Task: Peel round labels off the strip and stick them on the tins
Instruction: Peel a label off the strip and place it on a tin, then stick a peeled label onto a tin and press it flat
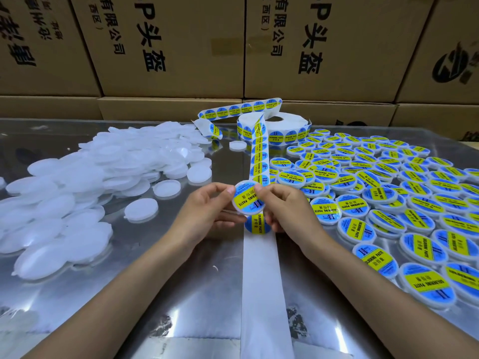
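Note:
I hold a round white tin (248, 199) with a blue and yellow label on its top, above the middle of the table. My left hand (207, 211) grips its left edge, thumb on top. My right hand (278, 206) pinches its right side, thumb on the label. The label strip (259, 154) runs from the roll (280, 125) at the back down under the tin. One label (258, 224) sits on the strip just below the tin. Bare white backing (261, 281) trails toward me.
A heap of unlabelled white tins (85, 182) covers the left of the shiny metal table (181, 294). Several labelled tins (388, 193) spread over the right side. Cardboard boxes (181, 47) form a wall behind the table.

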